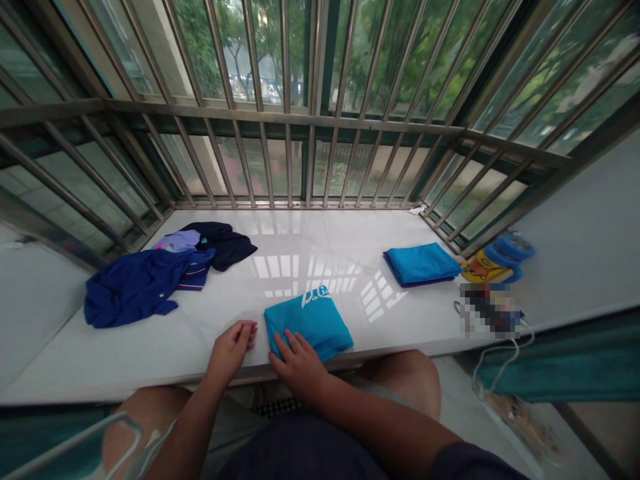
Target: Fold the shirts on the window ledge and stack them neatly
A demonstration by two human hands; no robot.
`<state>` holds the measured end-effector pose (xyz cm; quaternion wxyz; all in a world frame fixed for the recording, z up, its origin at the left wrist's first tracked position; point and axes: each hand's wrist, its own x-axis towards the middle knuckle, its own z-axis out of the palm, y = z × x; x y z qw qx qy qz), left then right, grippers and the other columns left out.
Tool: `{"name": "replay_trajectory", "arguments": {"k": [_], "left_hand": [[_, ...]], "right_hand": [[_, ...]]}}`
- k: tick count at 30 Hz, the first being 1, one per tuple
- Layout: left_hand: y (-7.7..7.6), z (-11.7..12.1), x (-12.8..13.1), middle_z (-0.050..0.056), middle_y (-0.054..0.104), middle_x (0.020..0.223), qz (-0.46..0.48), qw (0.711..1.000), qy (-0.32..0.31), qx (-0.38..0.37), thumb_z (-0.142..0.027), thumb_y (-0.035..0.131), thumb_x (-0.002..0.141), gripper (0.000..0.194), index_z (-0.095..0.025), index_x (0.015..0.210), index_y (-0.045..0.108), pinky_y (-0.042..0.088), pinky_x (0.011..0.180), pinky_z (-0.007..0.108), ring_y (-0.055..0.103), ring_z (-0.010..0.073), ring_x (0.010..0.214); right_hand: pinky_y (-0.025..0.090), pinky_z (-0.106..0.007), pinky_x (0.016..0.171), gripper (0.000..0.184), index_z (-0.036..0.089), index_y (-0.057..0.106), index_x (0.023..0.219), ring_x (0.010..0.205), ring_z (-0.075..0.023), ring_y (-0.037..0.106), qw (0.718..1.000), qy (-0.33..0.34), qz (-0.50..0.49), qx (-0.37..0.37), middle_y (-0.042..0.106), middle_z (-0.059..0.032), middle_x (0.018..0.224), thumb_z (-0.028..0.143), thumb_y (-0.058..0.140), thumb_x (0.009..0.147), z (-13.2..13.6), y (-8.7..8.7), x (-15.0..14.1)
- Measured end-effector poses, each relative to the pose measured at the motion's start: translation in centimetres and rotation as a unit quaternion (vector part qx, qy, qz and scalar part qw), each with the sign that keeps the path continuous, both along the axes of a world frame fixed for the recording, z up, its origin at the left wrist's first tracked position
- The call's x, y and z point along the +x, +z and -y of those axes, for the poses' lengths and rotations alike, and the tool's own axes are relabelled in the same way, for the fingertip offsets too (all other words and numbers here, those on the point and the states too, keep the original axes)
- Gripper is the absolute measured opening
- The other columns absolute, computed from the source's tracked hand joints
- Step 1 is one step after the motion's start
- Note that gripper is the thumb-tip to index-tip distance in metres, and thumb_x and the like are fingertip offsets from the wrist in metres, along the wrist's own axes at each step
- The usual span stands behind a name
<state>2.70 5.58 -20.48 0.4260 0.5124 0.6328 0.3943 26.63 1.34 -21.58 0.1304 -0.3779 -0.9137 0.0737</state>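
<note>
A folded bright-blue T-shirt (313, 327) with white lettering along its far edge lies near the front of the white sill. My right hand (300, 360) rests flat on its near left part, fingers spread. Just left of the shirt, apart from it, my left hand (235, 347) is over the sill with its fingers curled together and nothing visible in them. Farther right sits a neat folded stack of blue cloth (423, 261), with a darker purple layer underneath.
Loose dark-blue clothing (140, 283), a navy garment (223, 243) and a lilac piece (177, 241) lie heaped at the left. A yellow and blue container (493, 263) stands by the right wall, near a blurred object with a white cord (515, 357). Metal bars (287, 120) line the window.
</note>
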Motion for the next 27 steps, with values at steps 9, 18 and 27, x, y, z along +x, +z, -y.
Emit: {"name": "replay_trajectory", "arguments": {"k": [9,18,27], "left_hand": [[-0.4,0.2,0.0,0.005,0.081,0.087,-0.095,0.994,-0.04,0.028,-0.076,0.05,0.097,0.059,-0.024,0.097,0.077,0.064,0.074,0.034,0.075,0.0223,0.076],[0.1,0.3,0.2,0.0,0.076,0.076,-0.152,0.986,-0.048,0.042,-0.069,0.051,0.099,0.051,-0.026,0.091,0.076,0.057,0.068,0.03,0.072,0.0212,0.069],[-0.1,0.2,0.3,0.001,0.076,0.079,-0.169,0.984,-0.047,0.044,-0.071,0.048,0.099,0.052,-0.026,0.093,0.075,0.057,0.07,0.031,0.072,0.022,0.072]], "right_hand": [[0.063,-0.041,0.09,0.036,0.029,0.076,0.119,0.098,-0.0276,0.078,0.855,-0.33,-0.373,-0.147,0.082,-0.0033,0.109,0.056,0.058,0.106,-3.4,10.1,9.3],[0.051,-0.026,0.066,0.063,0.02,0.073,0.117,0.075,-0.0171,0.061,0.677,-0.472,-0.563,0.029,0.07,0.0,0.086,0.074,0.075,0.083,-12.1,18.1,26.2],[0.055,-0.031,0.077,0.056,0.02,0.069,0.114,0.087,-0.0196,0.064,0.617,-0.527,-0.571,0.124,0.068,-0.0012,0.092,0.067,0.076,0.086,-19.9,18.9,34.6]]}}
